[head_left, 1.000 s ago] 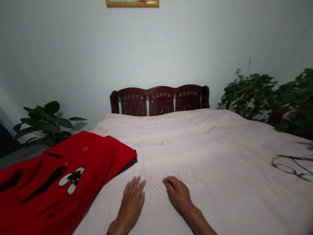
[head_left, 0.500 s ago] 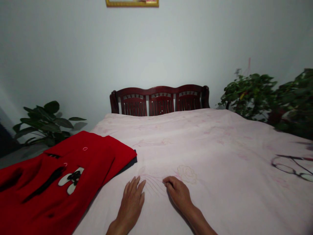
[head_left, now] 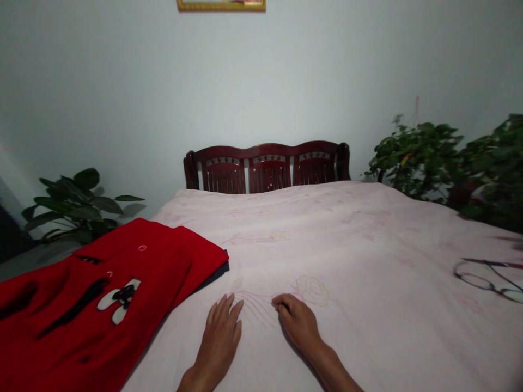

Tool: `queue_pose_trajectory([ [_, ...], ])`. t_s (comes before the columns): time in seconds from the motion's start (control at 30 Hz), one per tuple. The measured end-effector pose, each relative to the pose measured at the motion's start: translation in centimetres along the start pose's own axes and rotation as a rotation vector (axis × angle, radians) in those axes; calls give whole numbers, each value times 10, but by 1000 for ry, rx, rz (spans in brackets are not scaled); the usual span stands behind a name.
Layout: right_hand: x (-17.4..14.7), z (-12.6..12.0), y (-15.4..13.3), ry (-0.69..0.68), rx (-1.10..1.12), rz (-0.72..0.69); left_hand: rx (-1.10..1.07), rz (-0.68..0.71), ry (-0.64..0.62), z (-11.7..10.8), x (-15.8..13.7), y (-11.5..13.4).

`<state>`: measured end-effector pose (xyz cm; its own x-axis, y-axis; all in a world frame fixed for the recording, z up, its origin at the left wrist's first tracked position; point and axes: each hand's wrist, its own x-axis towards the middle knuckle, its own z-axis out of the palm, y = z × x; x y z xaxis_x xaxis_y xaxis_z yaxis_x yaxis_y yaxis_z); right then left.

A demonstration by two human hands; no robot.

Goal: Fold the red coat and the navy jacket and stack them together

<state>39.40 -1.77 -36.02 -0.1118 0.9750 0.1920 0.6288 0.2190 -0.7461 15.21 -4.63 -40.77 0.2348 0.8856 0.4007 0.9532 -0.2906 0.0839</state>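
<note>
My left hand [head_left: 220, 338] lies flat, palm down, on the pale pink bedsheet [head_left: 368, 337], its fingers stretched out and slightly apart. To its right, my right hand [head_left: 299, 325] rests on the same sheet with its fingers curled in beside the thumb. Nothing sticks out of that closed hand. A faint printed flower lies just beyond it. Left of my left hand, and apart from it, is a red garment [head_left: 163, 272] with a white and black patch, spread over the bed's left side. Dark cloth [head_left: 218, 273] peeks out beneath its right edge.
Eyeglasses [head_left: 476, 281] and a dark, pen-like stick [head_left: 486, 262] lie at the right. A dark red wooden backrest [head_left: 269, 170] stands against the wall behind the bed. Leafy plants flank it, one at the left [head_left: 77, 207] and more at the right [head_left: 425, 158].
</note>
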Motion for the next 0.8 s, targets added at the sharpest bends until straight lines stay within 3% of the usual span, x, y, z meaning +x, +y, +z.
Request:
queue_pose_trajectory([
  [0.8,0,-1,-2,-4,0,-3,-29,-3,-17,2,0,-2],
])
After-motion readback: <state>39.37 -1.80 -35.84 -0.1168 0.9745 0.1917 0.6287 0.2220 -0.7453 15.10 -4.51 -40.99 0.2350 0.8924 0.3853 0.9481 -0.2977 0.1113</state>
